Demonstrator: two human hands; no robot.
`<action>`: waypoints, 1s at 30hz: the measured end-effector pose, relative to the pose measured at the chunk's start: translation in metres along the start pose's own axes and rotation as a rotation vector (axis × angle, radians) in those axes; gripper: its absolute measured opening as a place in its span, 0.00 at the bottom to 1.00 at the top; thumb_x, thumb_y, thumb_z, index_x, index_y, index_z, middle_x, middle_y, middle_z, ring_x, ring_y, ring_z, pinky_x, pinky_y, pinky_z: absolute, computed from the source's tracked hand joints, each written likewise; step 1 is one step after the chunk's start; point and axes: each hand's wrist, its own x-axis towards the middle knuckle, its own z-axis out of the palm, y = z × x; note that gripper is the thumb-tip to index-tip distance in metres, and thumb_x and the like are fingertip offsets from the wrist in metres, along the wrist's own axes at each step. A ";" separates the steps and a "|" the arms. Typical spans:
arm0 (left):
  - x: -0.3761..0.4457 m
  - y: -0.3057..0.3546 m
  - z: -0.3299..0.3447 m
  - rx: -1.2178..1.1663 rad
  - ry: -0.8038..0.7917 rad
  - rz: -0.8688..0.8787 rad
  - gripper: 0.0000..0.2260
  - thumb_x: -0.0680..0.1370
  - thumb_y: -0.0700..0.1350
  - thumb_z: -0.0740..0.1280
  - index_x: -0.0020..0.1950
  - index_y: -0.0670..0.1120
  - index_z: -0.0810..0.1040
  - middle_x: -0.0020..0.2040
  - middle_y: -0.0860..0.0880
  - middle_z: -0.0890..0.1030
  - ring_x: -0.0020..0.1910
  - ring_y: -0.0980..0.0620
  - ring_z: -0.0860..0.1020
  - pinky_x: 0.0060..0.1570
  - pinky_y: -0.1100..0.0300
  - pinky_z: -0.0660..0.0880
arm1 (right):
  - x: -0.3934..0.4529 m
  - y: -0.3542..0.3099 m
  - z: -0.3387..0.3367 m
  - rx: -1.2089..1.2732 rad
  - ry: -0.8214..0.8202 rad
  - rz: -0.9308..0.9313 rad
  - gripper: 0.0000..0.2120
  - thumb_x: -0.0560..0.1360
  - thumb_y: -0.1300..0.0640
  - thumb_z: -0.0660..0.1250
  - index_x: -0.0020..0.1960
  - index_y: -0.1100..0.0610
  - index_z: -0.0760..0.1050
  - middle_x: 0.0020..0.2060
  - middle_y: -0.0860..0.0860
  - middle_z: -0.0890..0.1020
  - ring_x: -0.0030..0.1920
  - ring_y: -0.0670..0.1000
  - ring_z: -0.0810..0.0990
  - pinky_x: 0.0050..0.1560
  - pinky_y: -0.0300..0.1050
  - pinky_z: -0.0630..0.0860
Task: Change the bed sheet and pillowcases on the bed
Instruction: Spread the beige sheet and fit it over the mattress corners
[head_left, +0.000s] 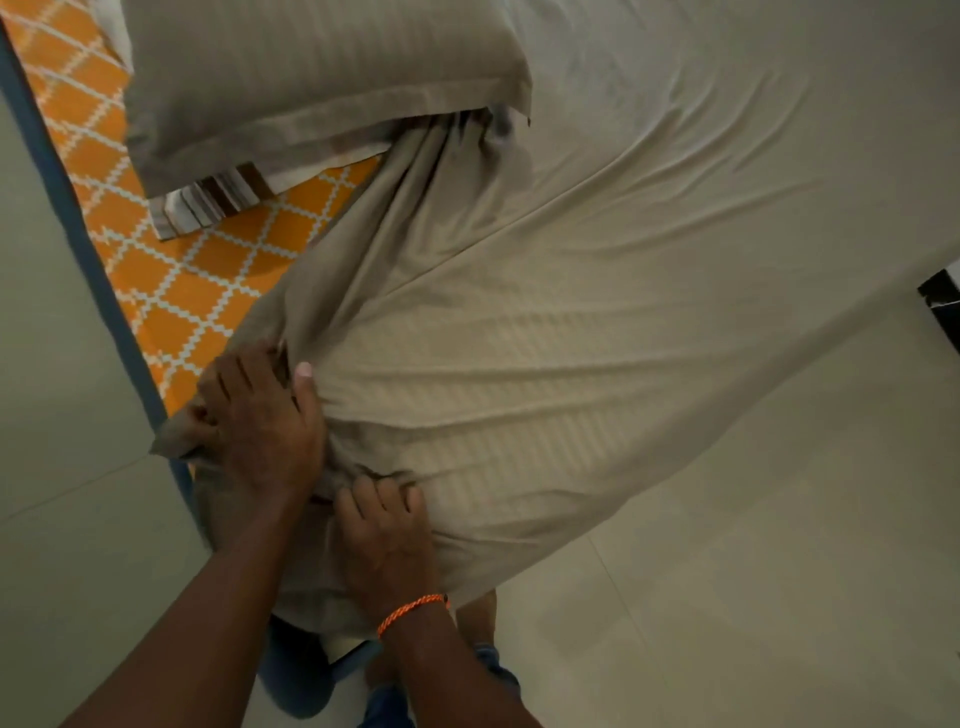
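My left hand lies over the near corner of the bed, fingers curled into a bunched fold of the beige sheet, thumb stretched along the cloth. My right hand sits just beside it, lower on the corner, fingertips dug into the same sheet where it drops over the edge; an orange thread bracelet circles that wrist. Both hands grip the fabric, and creases fan out from them.

The sheet runs away from my hands toward the upper right, its long axis on that diagonal, faint woven stripes crossing it. It covers most of the mattress but is pulled back along the left side, where an orange mattress cover with a white lattice pattern and a blue border shows bare. At the head end a pillow in a matching beige case lies partly on the sheet and partly on the orange cover, its long side across the bed. A brown-and-white striped cloth sticks out from under the pillow's near edge.

Pale floor tiles surround the bed. My blue trouser legs show below my arms.
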 end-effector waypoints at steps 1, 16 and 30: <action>-0.008 -0.007 0.000 -0.034 -0.014 -0.013 0.16 0.84 0.51 0.63 0.67 0.42 0.70 0.66 0.37 0.73 0.69 0.36 0.69 0.65 0.36 0.60 | 0.002 -0.006 0.004 0.014 0.003 -0.028 0.02 0.78 0.54 0.65 0.49 0.51 0.72 0.44 0.50 0.75 0.44 0.54 0.73 0.44 0.51 0.71; -0.010 -0.001 -0.054 -0.245 -0.003 -0.049 0.13 0.81 0.47 0.66 0.65 0.48 0.75 0.62 0.46 0.78 0.67 0.39 0.74 0.67 0.36 0.68 | 0.032 0.017 -0.034 0.356 -0.166 -0.049 0.14 0.86 0.45 0.54 0.56 0.54 0.73 0.49 0.53 0.80 0.50 0.58 0.79 0.47 0.56 0.72; 0.248 0.171 -0.023 -0.326 0.154 -0.143 0.19 0.84 0.56 0.58 0.62 0.46 0.82 0.81 0.44 0.64 0.78 0.39 0.65 0.76 0.43 0.62 | 0.362 0.157 -0.200 0.140 0.464 0.081 0.08 0.81 0.51 0.64 0.50 0.55 0.74 0.50 0.56 0.76 0.54 0.60 0.75 0.49 0.57 0.76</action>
